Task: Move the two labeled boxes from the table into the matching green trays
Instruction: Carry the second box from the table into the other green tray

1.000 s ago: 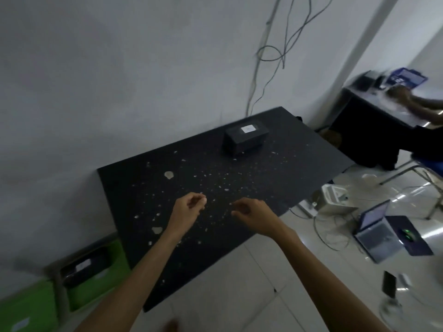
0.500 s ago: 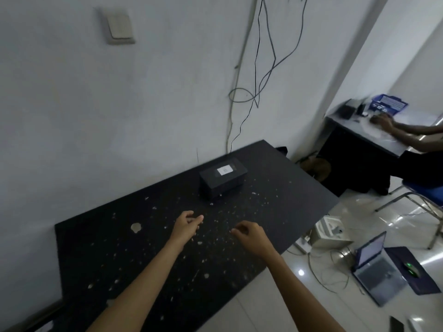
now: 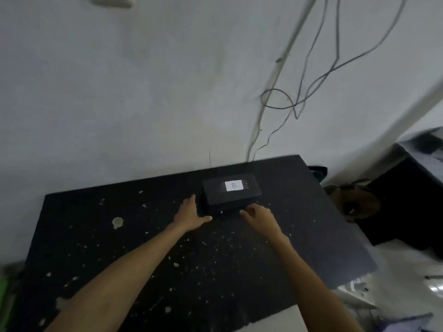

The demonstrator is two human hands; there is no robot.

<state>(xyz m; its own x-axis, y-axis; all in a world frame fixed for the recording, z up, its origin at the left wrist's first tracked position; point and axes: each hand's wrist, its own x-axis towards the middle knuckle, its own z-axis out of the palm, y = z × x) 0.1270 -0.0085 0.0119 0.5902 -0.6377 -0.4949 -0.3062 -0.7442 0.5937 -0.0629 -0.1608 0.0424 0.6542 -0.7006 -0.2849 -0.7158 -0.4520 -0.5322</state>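
Observation:
A black box (image 3: 231,196) with a white label marked B on its lid sits near the far edge of the black speckled table (image 3: 119,248). My left hand (image 3: 190,215) is open, its fingers spread beside the box's near-left corner, touching or nearly touching it. My right hand (image 3: 260,216) is open just in front of the box's near-right corner, fingers curled toward it. Neither hand has a hold on the box. A sliver of green tray (image 3: 2,292) shows at the far left edge. No second box is in view.
A white wall stands right behind the table, with loose cables (image 3: 299,101) hanging down it to the table's back edge. A dark desk (image 3: 412,200) and a round brown object (image 3: 359,204) lie to the right. Pale floor shows at the lower right.
Both hands have reached forward from mid-table to the box's near corners. The view has swung closer and leftward, and the person at the right desk has left the frame.

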